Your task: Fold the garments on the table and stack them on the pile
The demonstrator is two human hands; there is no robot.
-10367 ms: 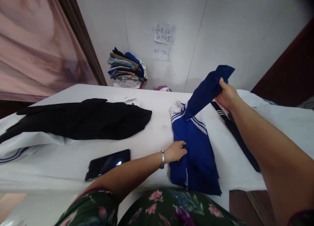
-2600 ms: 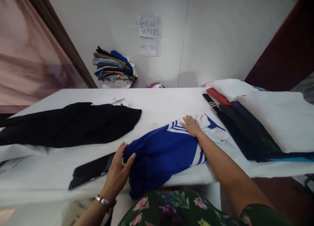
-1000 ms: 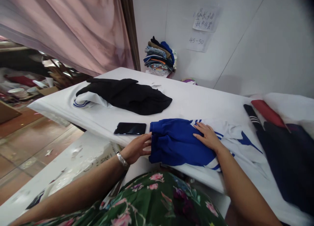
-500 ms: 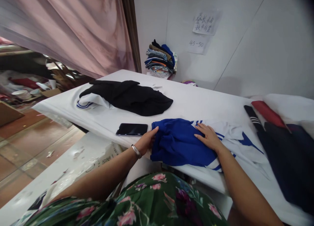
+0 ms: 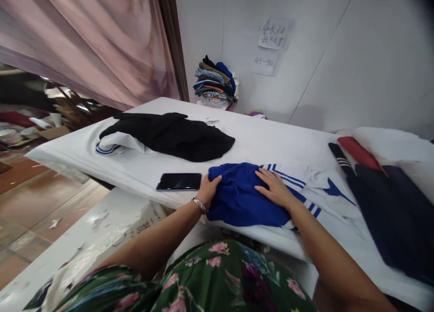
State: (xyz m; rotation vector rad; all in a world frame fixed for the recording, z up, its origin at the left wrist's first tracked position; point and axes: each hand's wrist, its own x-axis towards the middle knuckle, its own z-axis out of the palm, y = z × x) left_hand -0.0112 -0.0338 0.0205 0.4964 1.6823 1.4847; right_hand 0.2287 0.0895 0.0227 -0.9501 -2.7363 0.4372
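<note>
A white table [image 5: 267, 142] spreads across the scene. Folded navy clothes [image 5: 383, 212] lie at its right, a black garment [image 5: 172, 138] at its far left. The blue garment [image 5: 237, 201] rests at the near edge, between them, its white, striped part toward the right. The right hand [image 5: 274, 187] lies flat on it, fingers spread; the left hand [image 5: 208, 190] grips its left edge — thumb on top. A phone [image 5: 179, 182] lies just left.
</note>
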